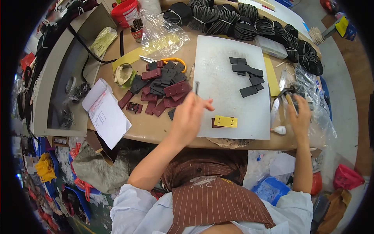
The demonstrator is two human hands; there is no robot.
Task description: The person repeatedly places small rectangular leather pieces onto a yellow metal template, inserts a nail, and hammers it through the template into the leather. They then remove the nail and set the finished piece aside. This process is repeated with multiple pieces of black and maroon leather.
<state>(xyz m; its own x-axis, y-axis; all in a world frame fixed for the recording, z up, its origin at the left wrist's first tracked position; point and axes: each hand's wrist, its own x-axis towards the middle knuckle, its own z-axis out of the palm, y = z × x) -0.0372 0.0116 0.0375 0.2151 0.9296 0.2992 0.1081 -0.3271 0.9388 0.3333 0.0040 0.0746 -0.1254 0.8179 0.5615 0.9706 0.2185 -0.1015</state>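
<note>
My left hand [189, 115] hovers over the left edge of a white cutting board [218, 58], fingers pinched on a thin metal punch [196, 87] that stands upright. A yellow perforated strip [225, 121] lies on a dark red leather piece near the board's front edge. My right hand [300, 114] is at the table's right end, closed on a dark hammer-like tool [287, 93] beside a clear plastic bag [316, 117]. Several black leather pieces [247, 75] lie on the right side of the board.
A pile of dark red and black leather pieces [161, 87] lies left of the board, with orange-handled scissors [171, 60], a tape roll [124, 74] and a notepad [107, 113]. Black bundles [241, 21] line the far edge. A small white glue bottle [279, 130] lies at the front right.
</note>
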